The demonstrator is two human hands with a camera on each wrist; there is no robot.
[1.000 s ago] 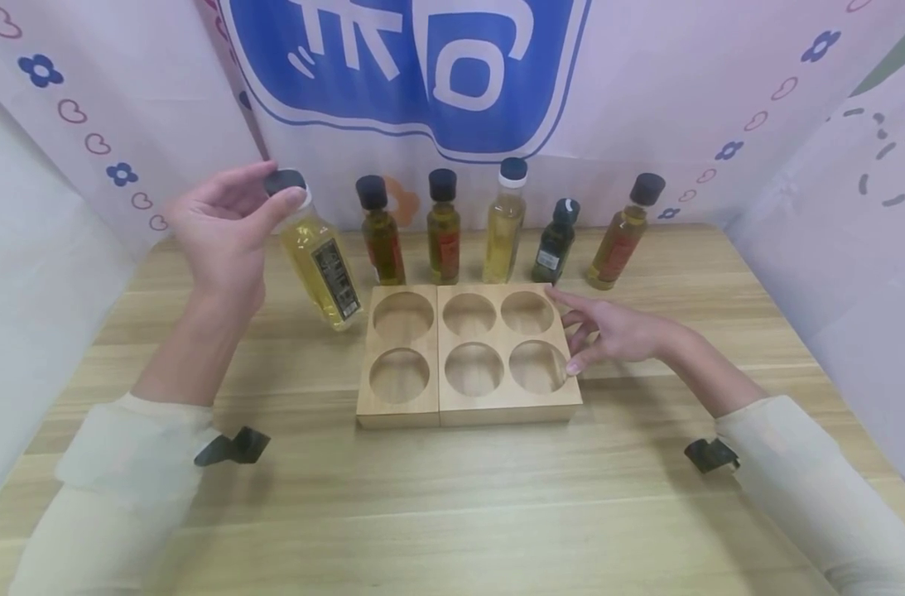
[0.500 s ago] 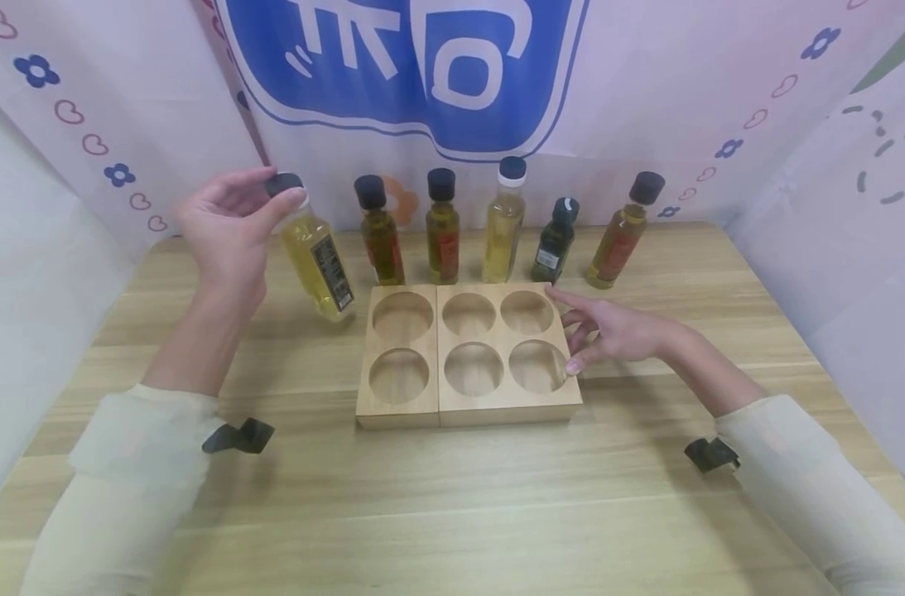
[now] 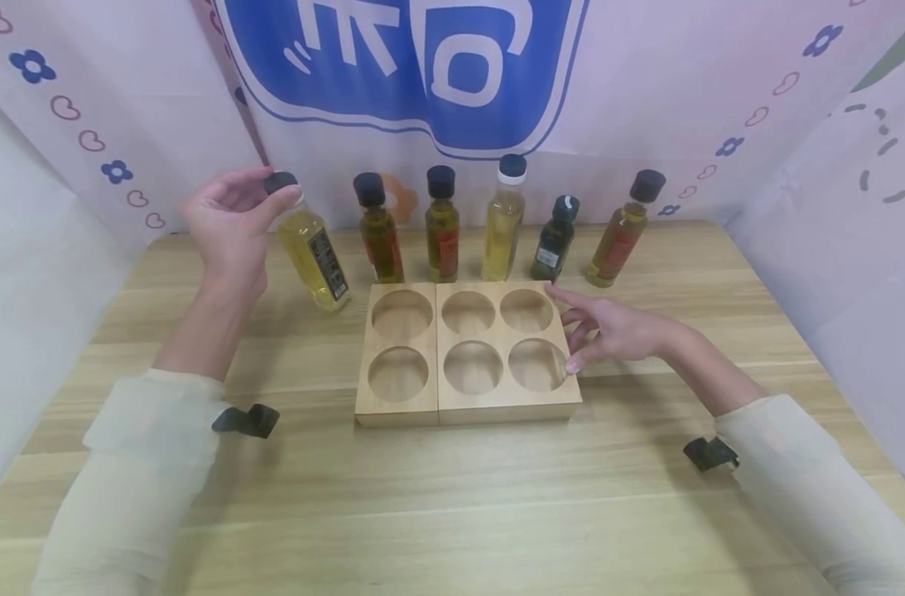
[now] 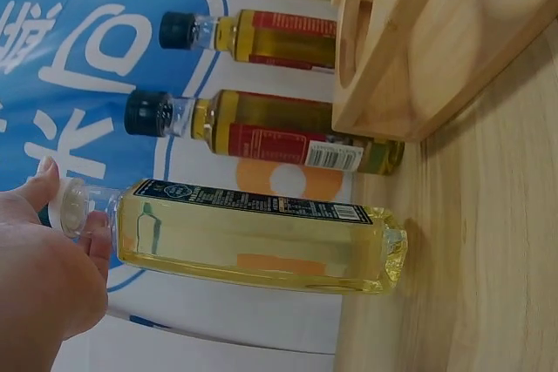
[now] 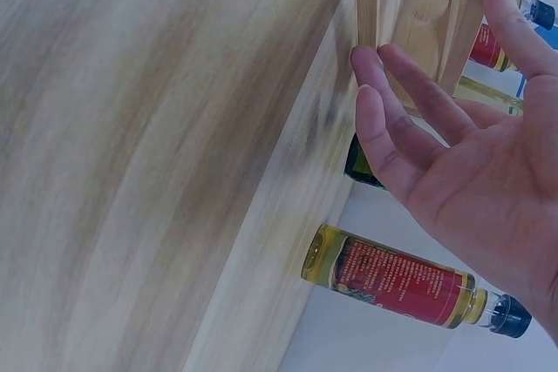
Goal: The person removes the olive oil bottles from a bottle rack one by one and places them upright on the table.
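Note:
My left hand [image 3: 232,219] pinches the dark cap and neck of a pale yellow oil bottle [image 4: 248,237]. The bottle leans slightly in the head view, left of the row of other bottles; whether its base touches the table I cannot tell. A wooden bottle holder [image 3: 439,399], two blocks set side by side with round holes, lies mid-table. Beside its right end, my right hand [image 3: 616,329] rests with loosely bent fingers on its edge. In the right wrist view several fingertips [image 5: 370,106] are at or near the holder's side wall.
Behind the holder stand two red-labelled oil bottles [image 3: 380,240] [image 3: 443,236], a clear bottle of pale oil [image 3: 503,232] and a small dark green bottle [image 3: 553,248]. Farther right is another red-labelled bottle [image 3: 618,244]. A printed cloth [image 3: 646,83] hangs behind the table [image 3: 452,505].
My left hand has carried the pale yellow bottle slightly back, away from the holder, with the base moving back and left. The right hand and the holder have stayed in place.

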